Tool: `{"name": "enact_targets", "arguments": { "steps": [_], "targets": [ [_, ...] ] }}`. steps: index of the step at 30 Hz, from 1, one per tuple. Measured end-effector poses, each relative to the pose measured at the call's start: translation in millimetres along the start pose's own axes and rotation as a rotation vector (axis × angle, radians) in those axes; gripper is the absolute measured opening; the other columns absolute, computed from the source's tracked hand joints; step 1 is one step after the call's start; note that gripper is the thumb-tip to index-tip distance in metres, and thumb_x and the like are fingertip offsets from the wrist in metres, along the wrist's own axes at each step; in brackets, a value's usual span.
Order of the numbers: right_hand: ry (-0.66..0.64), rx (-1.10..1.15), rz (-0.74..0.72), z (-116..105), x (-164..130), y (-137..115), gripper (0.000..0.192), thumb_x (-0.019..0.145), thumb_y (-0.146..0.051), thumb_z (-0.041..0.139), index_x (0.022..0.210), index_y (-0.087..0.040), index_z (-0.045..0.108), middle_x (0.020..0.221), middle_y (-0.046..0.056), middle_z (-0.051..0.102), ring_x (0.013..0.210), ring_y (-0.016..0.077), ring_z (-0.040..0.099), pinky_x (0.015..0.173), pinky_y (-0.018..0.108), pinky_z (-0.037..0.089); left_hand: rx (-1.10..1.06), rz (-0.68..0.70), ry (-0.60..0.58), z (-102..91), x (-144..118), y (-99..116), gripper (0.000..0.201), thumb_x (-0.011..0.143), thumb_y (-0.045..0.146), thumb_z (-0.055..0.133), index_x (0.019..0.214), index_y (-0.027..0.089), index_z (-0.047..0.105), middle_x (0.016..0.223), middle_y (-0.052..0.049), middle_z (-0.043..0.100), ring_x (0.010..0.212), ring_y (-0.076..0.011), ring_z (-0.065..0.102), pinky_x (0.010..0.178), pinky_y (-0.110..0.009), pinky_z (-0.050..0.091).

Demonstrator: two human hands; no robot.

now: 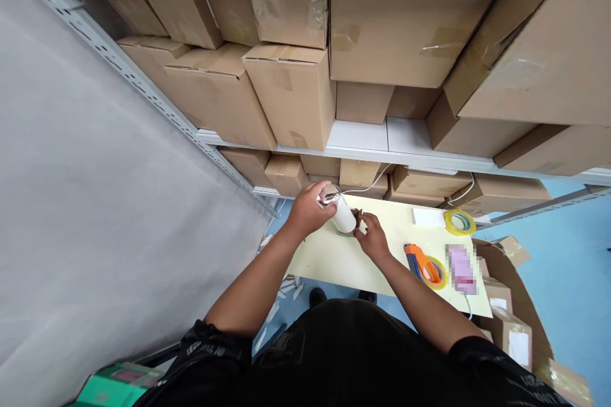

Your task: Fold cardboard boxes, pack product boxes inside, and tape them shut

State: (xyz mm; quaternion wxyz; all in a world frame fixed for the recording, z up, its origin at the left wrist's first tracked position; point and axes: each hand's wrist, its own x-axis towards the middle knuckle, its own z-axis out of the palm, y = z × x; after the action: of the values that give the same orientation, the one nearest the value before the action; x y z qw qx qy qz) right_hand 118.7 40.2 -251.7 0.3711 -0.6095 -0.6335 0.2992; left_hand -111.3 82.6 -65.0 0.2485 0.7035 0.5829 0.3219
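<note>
Left hand (308, 206) is wrapped around the upper end of one white cylinder (344, 216), thumb and fingers closed on its shiny wrapped top. Right hand (375, 238) is at the lower end, fingers bent inward, tips by one small brown piece (357, 213); can't tell from here whether they pinch it or only touch it. Hands counted: two, both bare.

Cylinder: one, tilted, running from the left hand's grip down toward the right fingertips, so it sits between the hands, over the pale yellow table (329, 261). Can't tell if its lower end touches the tabletop.

Other items on the table, all on the person's right: one orange-and-blue tape dispenser (424, 262), two tape rolls, one (443, 273) at the dispenser and the other (448, 224) near the far right corner. One white flat box (428, 217) just left of the far roll. One pinkish pixelated item (462, 269) beside the dispenser, nearer the right edge.

Beyond the table: one metal rack (365, 135) loaded with brown cartons (293, 98), too overlapped to count. Two dark shoes (317, 297) below the table's near edge. One green box (114, 388), bottom left.
</note>
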Motion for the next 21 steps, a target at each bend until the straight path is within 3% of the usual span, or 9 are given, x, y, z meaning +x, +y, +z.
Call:
{"name": "enact_targets", "arguments": {
  "steps": [3, 6, 9, 13, 15, 17, 19, 21],
  "targets": [
    [0.023, 0.072, -0.051, -14.3, -4.1, -20.9, 0.052, 0.082, -0.033, 0.067, 0.133, -0.023, 0.063, 0.147, 0.015, 0.058, 0.141, 0.0334, 0.053, 0.116, 0.057, 0.047, -0.226, -0.114, 0.045, -1.6, -0.7, -9.6, 0.049, 0.080, 0.027, 0.068, 0.129, 0.019, 0.071, 0.119, -0.007, 0.075, 0.113, -0.0259, 0.068, 0.103, -0.036, 0.052],
    [-0.037, 0.249, -0.038, -30.5, -11.6, -49.5, 0.053, 0.086, -0.037, 0.063, 0.137, -0.024, 0.062, 0.148, 0.013, 0.061, 0.141, 0.0333, 0.053, 0.119, 0.054, 0.043, -0.495, -0.202, 0.045, -1.7, -0.8, -16.1, 0.047, 0.084, 0.036, 0.063, 0.126, 0.017, 0.072, 0.120, -0.009, 0.076, 0.112, -0.0268, 0.069, 0.097, -0.037, 0.056],
    [-0.145, 0.523, 0.151, -43.8, -20.7, -79.6, 0.051, 0.092, -0.047, 0.048, 0.134, -0.021, 0.064, 0.136, 0.015, 0.069, 0.124, 0.0358, 0.065, 0.100, 0.053, 0.055, -0.716, -0.240, 0.010, -4.9, -0.4, -16.9, 0.054, 0.086, 0.045, 0.056, 0.125, 0.012, 0.072, 0.113, -0.011, 0.077, 0.101, -0.0258, 0.070, 0.084, -0.036, 0.059],
    [-0.401, 0.885, 0.361, -56.0, -34.4, -111.0, 0.076, 0.096, -0.071, 0.026, 0.141, -0.019, 0.056, 0.122, 0.020, 0.073, 0.094, 0.0357, 0.074, 0.076, 0.052, 0.059, -0.806, -0.165, -0.063, -12.7, 2.6, -11.0, 0.058, 0.080, 0.046, 0.061, 0.125, 0.010, 0.072, 0.114, -0.012, 0.076, 0.098, -0.0248, 0.069, 0.080, -0.033, 0.056],
    [-0.533, 1.030, 0.381, -57.8, -41.6, -121.0, 0.080, 0.092, -0.079, 0.034, 0.140, -0.019, 0.055, 0.120, 0.019, 0.073, 0.085, 0.0318, 0.073, 0.073, 0.048, 0.059, -0.850, -0.114, -0.107, -14.7, 3.5, -6.1, 0.061, 0.080, 0.048, 0.066, 0.128, 0.011, 0.071, 0.117, -0.013, 0.076, 0.100, -0.0250, 0.069, 0.081, -0.032, 0.055],
    [-0.611, 1.163, 0.349, -55.9, -48.5, -128.5, 0.075, 0.088, -0.076, 0.054, 0.135, -0.018, 0.058, 0.115, 0.018, 0.074, 0.080, 0.0274, 0.071, 0.071, 0.042, 0.058, -0.927, -0.090, -0.132, -12.8, 0.7, 0.0, 0.068, 0.081, 0.052, 0.073, 0.136, 0.014, 0.066, 0.118, -0.012, 0.075, 0.101, -0.0248, 0.068, 0.084, -0.032, 0.055],
    [-0.610, 1.272, 0.294, -51.5, -55.0, -135.6, 0.068, 0.083, -0.066, 0.071, 0.130, -0.019, 0.060, 0.110, 0.015, 0.075, 0.078, 0.0246, 0.071, 0.070, 0.038, 0.057, -1.036, -0.089, -0.124, -6.1, -8.7, 6.7, 0.077, 0.083, 0.059, 0.077, 0.146, 0.019, 0.058, 0.120, -0.011, 0.073, 0.102, -0.0238, 0.068, 0.085, -0.032, 0.056],
    [-0.530, 1.323, 0.249, -47.0, -62.0, -143.3, 0.063, 0.081, -0.057, 0.078, 0.129, -0.020, 0.061, 0.107, 0.013, 0.076, 0.078, 0.0238, 0.071, 0.069, 0.035, 0.056, -1.142, -0.099, -0.134, 4.1, -24.9, 13.2, 0.081, 0.084, 0.066, 0.076, 0.149, 0.023, 0.052, 0.119, -0.009, 0.072, 0.098, -0.0222, 0.069, 0.082, -0.031, 0.056]
  ]
}}
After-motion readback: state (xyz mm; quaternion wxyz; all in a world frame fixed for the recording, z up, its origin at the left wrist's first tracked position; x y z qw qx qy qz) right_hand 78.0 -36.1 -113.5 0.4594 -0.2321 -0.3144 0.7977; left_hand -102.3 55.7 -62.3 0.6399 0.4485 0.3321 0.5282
